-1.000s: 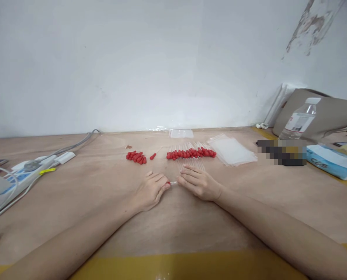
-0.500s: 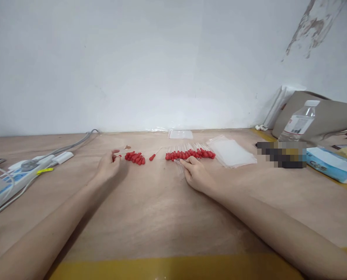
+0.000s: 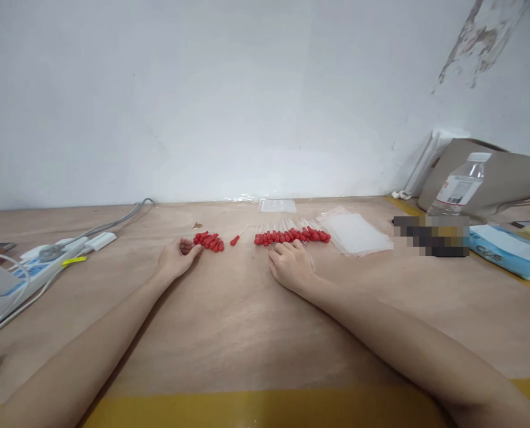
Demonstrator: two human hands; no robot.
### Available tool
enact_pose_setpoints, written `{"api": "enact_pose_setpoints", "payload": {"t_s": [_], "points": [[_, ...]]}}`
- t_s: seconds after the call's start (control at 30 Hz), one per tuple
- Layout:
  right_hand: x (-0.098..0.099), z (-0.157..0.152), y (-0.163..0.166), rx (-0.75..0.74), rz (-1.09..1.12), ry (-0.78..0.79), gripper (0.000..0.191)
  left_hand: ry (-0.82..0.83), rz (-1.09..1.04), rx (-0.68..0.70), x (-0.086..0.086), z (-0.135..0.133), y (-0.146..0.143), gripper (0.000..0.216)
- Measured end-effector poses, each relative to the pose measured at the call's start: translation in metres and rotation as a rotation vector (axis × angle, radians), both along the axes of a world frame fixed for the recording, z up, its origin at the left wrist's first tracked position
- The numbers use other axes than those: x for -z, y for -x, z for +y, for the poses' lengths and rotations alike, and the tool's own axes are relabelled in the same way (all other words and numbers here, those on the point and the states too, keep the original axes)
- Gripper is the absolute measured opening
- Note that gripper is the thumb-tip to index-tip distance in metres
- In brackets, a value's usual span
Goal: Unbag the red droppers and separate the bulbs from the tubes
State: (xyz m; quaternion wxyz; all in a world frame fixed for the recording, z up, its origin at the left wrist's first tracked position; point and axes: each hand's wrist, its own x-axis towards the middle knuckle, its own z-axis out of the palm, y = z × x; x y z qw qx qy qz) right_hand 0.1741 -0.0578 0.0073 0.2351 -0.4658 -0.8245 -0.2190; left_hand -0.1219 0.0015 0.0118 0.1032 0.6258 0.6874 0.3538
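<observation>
My left hand (image 3: 179, 257) rests on the table with its fingers curled, thumb and fingertips at the left end of a small heap of red rubber dropper bulbs (image 3: 209, 241). Whatever is between those fingers is hidden. A single dropper (image 3: 234, 240) with a red bulb and thin clear stem lies right of the heap. Further right is a row of red-bulbed droppers (image 3: 287, 235), stems pointing to the wall. In front of this row, my right hand (image 3: 292, 264) is closed, knuckles up; something thin and clear shows at its edges, its kind unclear.
Clear flat plastic bags (image 3: 356, 233) are stacked right of the droppers, and a white sheet (image 3: 277, 205) lies by the wall. A power strip (image 3: 46, 261) with cables stands left. On the right are a water bottle (image 3: 461, 184) and a blue tissue pack (image 3: 505, 252).
My left hand has moved right to the heap of bulbs; the red bulb seen at its fingers earlier is out of sight. My right hand has turned knuckles up and shifted slightly left.
</observation>
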Motion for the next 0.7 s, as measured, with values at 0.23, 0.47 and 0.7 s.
{"api": "enact_pose_setpoints", "payload": {"t_s": [0.23,0.47,0.7], "points": [[0.003,-0.005,0.009,0.043,0.045,0.087,0.027,-0.260,0.250,-0.099,-0.016,-0.018,-0.016,0.031],[-0.002,-0.008,0.011,0.064,0.084,0.140,0.046,-0.440,0.710,0.177,-0.028,-0.020,-0.071,0.028],[-0.009,-0.005,-0.006,0.046,0.210,0.082,0.042,-0.184,0.844,0.130,-0.026,0.015,-0.098,0.033]]}}
